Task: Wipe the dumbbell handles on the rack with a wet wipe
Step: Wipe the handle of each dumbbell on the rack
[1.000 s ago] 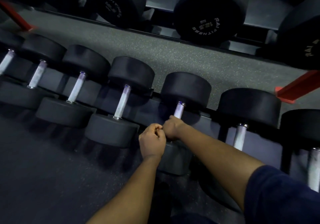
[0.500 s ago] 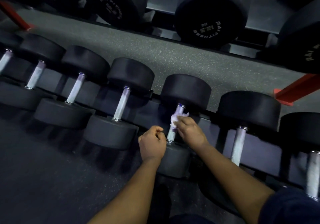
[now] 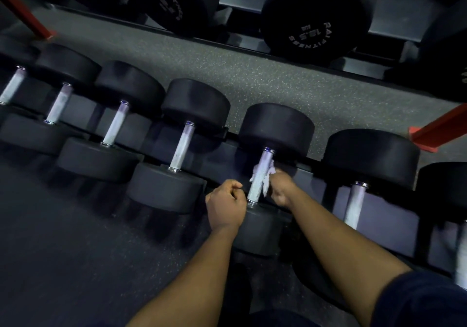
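Your right hand [image 3: 283, 187], gripping the wet wipe [image 3: 271, 171], has swung from over the dumbbell handle [image 3: 255, 187] to its right side on the rack [image 3: 394, 215], wiping likely half done, while your left hand [image 3: 226, 208] stays clenched, empty, just beside it.

Dim, bluish light, deep shadows between dark weights, motion blur and wide-angle bending toward edges.

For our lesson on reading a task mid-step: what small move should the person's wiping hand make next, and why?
Probably slide the right hand down the handle towards its near end. The wet wipe it holds sits against the handle's upper half only, which leaves the lower stretch bare.
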A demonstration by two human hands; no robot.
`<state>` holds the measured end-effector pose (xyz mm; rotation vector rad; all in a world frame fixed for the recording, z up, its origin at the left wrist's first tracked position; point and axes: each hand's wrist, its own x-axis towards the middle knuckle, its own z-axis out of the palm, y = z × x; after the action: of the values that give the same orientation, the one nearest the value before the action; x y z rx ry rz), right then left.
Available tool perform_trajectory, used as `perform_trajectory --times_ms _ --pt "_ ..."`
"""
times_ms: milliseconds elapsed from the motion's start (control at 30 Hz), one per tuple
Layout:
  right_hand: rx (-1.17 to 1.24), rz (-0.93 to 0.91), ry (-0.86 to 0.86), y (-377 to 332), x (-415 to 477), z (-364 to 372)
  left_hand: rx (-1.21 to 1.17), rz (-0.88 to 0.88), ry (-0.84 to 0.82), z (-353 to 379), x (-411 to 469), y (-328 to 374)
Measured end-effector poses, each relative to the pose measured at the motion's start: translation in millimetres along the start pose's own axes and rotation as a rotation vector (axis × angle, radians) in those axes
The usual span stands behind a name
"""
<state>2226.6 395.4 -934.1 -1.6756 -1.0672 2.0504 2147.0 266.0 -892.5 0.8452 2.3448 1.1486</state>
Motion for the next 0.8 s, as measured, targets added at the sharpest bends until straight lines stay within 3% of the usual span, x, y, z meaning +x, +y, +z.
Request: perform_trajectory --times_ms 67,133,200,267,333,400,467,667,800 --pt "-0.226 0.047 -0.166 9.2 -7.5 -8.7 0.004 -0.003 -0.007 0.0 0.6 -1.0" --pt "-0.549 0.045 -0.177 15.2 -16.0 -13.9 0.002 -0.009 -0.016 0.9 1.1 -1.5" --pt "-0.657 0.059 -0.155 11.1 -20.7 -14.6 -0.009 -0.010 -0.018 1.1 0.6 -1.0" --pt "-0.576 0.093 -0.190 -0.6 -21.0 -11.6 -0.018 -0.011 -0.009 0.6 0.3 0.8" --pt "-0.275 0.098 -0.157 -13.4 -13.6 -7.6 -0.015 -0.013 -0.004 0.7 0.5 1.6" --pt "0.099 0.064 -0.050 -20.3 6.5 -1.7 -0.011 -0.015 -0.006 0.5 0.6 1.5" --pt "0.245 -0.007 0.112 -26.9 15.4 -0.6 -0.013 -0.018 -0.007 0.1 0.5 1.1" --pt "-0.011 -0.229 0.317 4.9 -11.0 -0.6 -0.001 -0.021 -0.018 0.3 1.1 -0.3" --pt "-0.401 -0.306 0.247 34.7 -13.6 -7.7 0.014 -0.030 -0.027 -0.6 1.7 1.1"
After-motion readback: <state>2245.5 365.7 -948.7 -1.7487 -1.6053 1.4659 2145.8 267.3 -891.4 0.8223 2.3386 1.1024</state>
